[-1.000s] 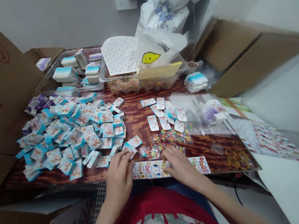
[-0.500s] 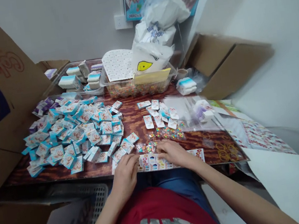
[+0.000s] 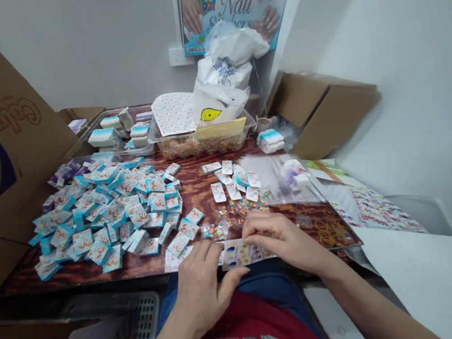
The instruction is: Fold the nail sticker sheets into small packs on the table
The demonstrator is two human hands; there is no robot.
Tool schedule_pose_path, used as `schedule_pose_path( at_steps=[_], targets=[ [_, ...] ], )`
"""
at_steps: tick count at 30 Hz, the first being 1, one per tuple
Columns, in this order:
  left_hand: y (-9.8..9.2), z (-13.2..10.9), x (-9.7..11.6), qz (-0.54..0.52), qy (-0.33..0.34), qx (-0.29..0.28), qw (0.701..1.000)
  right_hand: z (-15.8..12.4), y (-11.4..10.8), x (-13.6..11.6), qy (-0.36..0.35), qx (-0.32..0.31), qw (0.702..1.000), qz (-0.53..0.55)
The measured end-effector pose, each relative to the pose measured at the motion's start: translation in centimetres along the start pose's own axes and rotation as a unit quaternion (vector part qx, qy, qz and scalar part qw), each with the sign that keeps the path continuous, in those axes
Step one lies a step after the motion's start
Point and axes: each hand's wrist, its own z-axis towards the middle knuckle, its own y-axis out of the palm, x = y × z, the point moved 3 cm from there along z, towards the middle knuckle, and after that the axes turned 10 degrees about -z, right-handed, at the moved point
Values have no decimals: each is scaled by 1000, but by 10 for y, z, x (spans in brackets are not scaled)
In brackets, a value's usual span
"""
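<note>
A printed sticker strip (image 3: 242, 253) with small coloured nail shapes lies along the table's front edge. My left hand (image 3: 204, 283) rests over its left part, fingers stretched across the paper and thumb spread away to the right. The fingers of my right hand (image 3: 282, 237) are bent and pressed together at the strip's right part, whose end is hidden under that hand. Just beyond are small clear packets of coloured candy (image 3: 213, 231). Several little white-and-blue cards or boxes printed with a hand (image 3: 233, 191) lie past those packets.
A big heap of small blue-and-white boxes (image 3: 117, 208) covers the left. Behind stand a clear tub of candy packets (image 3: 188, 145), white plastic bags (image 3: 222, 73) and a tray of bundles (image 3: 100, 154). Rubber bands (image 3: 331, 230) lie right; cardboard boxes (image 3: 322, 104) flank the table.
My left thumb has spread out over the front of the strip. My right hand has closed at the strip's right part, and its right end no longer shows. The camera view has tilted up slightly.
</note>
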Motion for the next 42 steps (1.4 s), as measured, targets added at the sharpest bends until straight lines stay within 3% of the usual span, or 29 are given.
schedule_pose_path(
  at_steps=[3,5,8,10,14,18,21,24,27,29,32,36,38,42],
  targets=[
    [0,2,4,-37,-18,-12,999,-7,6,-21,-54,59,996,-37],
    [-1,-1,2,-43,-15,16,999,-11,11,-25,-67,104,990,-64],
    [-5,-9,0,8,6,108,994,-16,16,-19,-31,161,983,-82],
    [-3,-13,-1,43,18,131,990,-17,18,-13,7,175,982,-70],
    [13,-14,-3,33,22,54,998,-14,24,-10,41,145,989,7],
    [21,-10,-8,-133,-43,2,990,-12,32,-19,19,107,991,74],
    [17,-10,-10,-272,-122,-26,954,-16,40,-13,38,97,991,85],
    [5,-13,-15,-345,-174,-15,922,-24,47,5,101,88,990,41],
    [5,-19,-27,-436,-235,-51,867,-32,56,19,118,17,993,9],
    [13,-22,-36,-506,-277,-55,815,-34,63,22,107,-16,994,21],
    [33,-20,-46,-557,-314,-30,768,-27,75,21,98,6,995,24],
    [58,-17,-51,-594,-335,-106,724,-13,88,31,158,53,986,-12],
    [61,-16,-60,-596,-359,-82,713,-10,88,41,191,54,980,13],
    [58,-15,-79,-595,-404,46,693,-16,82,53,213,14,965,150]
  ],
)
